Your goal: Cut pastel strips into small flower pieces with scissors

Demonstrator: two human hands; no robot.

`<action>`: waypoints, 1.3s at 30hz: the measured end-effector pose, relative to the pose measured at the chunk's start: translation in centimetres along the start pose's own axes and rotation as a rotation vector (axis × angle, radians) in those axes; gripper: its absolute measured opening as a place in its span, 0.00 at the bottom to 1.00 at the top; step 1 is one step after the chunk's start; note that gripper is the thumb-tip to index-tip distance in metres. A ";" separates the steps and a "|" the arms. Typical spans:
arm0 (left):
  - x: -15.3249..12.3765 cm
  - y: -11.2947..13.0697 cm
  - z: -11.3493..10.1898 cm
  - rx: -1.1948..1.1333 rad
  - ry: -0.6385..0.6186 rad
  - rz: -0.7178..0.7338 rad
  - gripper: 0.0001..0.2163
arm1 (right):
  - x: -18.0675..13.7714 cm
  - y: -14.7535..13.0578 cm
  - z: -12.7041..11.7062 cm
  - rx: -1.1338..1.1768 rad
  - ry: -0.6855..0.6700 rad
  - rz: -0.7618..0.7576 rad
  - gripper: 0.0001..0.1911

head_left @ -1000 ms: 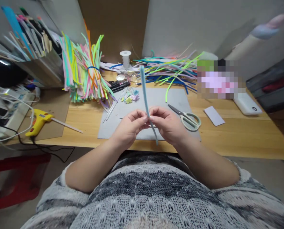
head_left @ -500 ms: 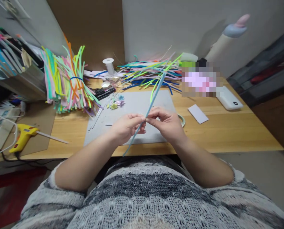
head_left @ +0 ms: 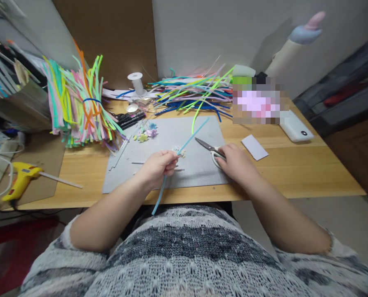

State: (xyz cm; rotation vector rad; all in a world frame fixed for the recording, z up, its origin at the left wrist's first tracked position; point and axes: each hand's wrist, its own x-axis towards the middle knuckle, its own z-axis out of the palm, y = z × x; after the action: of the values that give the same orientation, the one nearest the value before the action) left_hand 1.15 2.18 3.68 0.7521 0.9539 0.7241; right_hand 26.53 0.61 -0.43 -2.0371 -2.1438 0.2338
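My left hand is closed around the middle of a long light-blue pipe cleaner, which slants from the upper right down past the table edge toward my lap. My right hand rests on the handles of a pair of scissors lying on the grey mat, fingers curled over them; the blades point left toward the pipe cleaner. A tiny pale flower piece sits on the mat just beyond my left fingertips.
A bundle of pastel pipe cleaners stands at the left, and a loose pile of coloured ones lies at the back. Small flowers, a thread spool, a yellow glue gun, a white card and a white power bank are on the wooden table.
My right hand let go of the pipe cleaner and moved right onto the scissors. My left hand now holds the pipe cleaner alone, lower over the mat.
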 end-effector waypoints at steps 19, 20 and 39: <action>0.5 0.2 -0.4 0.065 0.041 0.099 0.11 | -1.4 -1.5 -2.7 0.761 -0.218 0.095 0.20; 0.5 0.4 -0.4 0.062 0.054 0.121 0.11 | -2.0 -2.1 -2.5 0.896 -0.253 0.091 0.22; -3.4 -1.3 -3.5 0.606 0.327 0.267 0.04 | -5.0 -12.5 -0.7 0.509 -0.468 -0.131 0.18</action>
State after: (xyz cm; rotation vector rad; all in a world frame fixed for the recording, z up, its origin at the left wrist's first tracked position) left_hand -3.11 -0.49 2.75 1.3367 1.4158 0.8125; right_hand 14.79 -5.00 3.11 -1.6510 -2.1379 1.2009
